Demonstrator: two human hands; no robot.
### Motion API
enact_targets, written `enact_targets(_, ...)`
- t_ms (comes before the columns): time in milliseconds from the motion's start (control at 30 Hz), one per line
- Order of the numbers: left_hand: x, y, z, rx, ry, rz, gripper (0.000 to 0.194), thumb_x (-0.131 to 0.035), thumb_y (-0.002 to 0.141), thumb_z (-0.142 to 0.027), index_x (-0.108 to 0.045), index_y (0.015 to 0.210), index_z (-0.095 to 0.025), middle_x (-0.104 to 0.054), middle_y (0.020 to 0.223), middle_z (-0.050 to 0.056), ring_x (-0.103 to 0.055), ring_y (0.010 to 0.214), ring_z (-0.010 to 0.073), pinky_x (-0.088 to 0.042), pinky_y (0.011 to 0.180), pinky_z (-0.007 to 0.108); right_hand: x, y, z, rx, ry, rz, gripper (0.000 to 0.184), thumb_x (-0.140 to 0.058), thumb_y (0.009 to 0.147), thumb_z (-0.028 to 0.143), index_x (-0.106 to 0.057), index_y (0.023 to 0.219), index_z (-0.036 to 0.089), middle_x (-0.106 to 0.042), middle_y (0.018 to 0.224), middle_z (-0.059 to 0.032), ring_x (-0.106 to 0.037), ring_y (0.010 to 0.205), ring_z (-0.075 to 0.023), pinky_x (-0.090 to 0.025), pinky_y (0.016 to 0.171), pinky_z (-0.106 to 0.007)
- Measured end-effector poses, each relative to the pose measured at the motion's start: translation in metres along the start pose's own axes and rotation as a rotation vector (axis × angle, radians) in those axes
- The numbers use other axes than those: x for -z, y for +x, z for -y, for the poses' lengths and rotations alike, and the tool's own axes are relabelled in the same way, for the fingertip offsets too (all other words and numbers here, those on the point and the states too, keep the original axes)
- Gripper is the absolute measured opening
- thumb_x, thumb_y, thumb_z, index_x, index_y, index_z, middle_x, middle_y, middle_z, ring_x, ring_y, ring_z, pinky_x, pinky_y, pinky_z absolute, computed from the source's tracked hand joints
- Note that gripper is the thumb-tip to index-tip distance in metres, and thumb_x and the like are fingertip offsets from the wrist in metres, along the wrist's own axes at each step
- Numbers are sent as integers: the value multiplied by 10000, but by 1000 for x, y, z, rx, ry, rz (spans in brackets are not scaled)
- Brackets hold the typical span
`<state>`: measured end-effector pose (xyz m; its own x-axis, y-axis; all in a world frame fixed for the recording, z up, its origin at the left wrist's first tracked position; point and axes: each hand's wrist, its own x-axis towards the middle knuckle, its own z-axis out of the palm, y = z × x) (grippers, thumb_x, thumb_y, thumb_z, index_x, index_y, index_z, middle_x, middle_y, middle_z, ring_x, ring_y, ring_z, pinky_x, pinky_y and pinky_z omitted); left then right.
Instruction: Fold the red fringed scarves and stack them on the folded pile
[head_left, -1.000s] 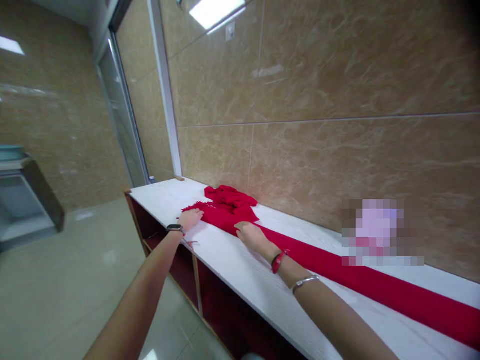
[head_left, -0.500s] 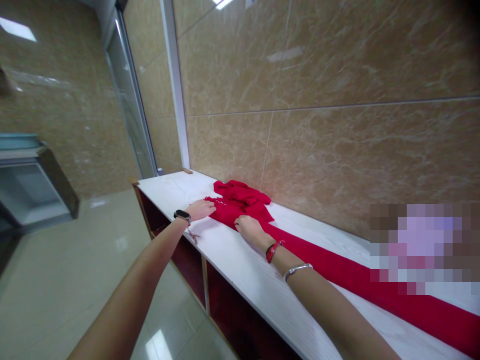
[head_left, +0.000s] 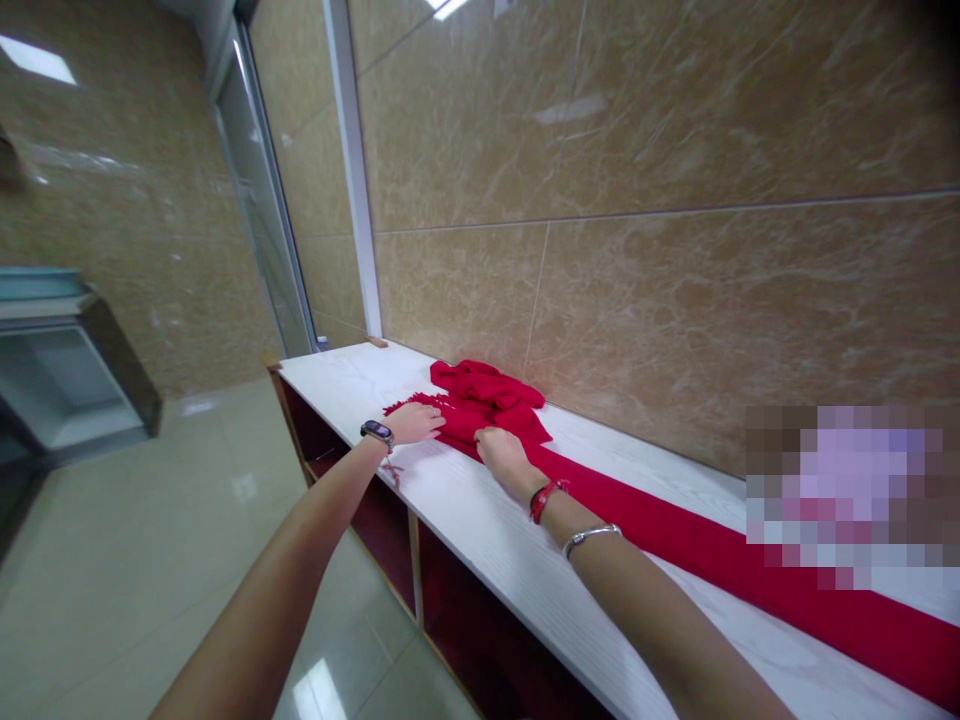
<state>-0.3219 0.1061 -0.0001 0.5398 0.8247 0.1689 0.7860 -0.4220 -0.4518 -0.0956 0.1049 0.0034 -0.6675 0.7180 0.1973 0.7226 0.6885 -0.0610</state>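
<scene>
A long red scarf runs along the white top, from the lower right towards the middle. Its far end is bunched in a heap by the wall, and a fringe shows near my left hand. That hand lies on the fringed part with its fingers stretched out over the cloth. Beside it, my right hand is closed at the scarf's near edge, its fingertips pinching the fabric. The underside of both hands is hidden.
The scarf lies on a narrow white cabinet top with open compartments below. A tiled wall rises behind it. A small brown block sits at the far end. A blurred patch covers something at the right.
My left hand has shifted slightly to the right over the scarf, and more fringe shows to its left. My right hand stays at the near edge, almost unmoved.
</scene>
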Motion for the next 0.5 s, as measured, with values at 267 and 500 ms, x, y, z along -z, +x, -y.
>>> enact_targets(267, 12, -8, 1, 87, 69, -32, 243, -411, 870, -72, -584, 1004, -177, -591, 1004, 85, -555, 922, 182, -394, 796, 305, -2, -10, 3, 41, -15, -50, 283, -329, 896, 144, -574, 1038, 147, -629, 1038, -116, -578, 956, -195, -423, 773, -262)
enact_targets(500, 4, -21, -2, 57, 74, 5, 205, -425, 862, -80, -586, 951, -172, -578, 965, 81, -553, 876, 189, -410, 776, 318, -11, -14, 2, 121, -40, -17, 249, -361, 886, 125, -580, 1002, 145, -639, 1020, -115, -588, 933, -201, -422, 788, -268)
